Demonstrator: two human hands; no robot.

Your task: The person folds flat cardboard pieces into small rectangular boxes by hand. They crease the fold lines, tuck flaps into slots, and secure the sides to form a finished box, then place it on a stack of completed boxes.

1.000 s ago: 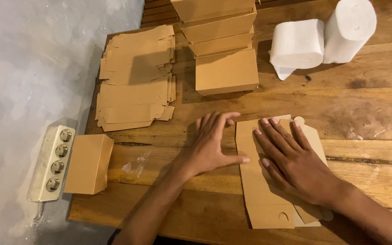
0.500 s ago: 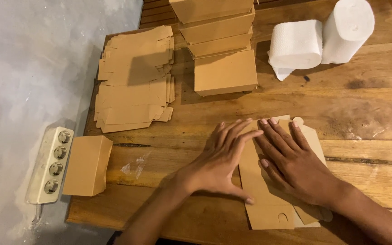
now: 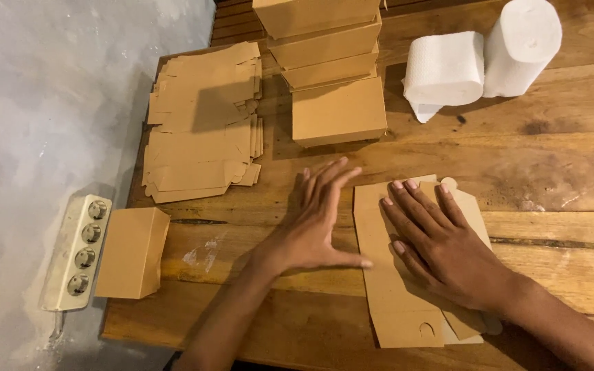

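Left hand back off blank's edge

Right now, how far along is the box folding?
Done: a stack of folded boxes and one folded box at the table edge. In hand: right hand presses a flat blank, left hand beside it. Left: the pile of flat blanks.

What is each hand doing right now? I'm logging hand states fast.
Left hand: open, flat on the table, holding nothing.
Right hand: open, pressing the flat cardboard blank.
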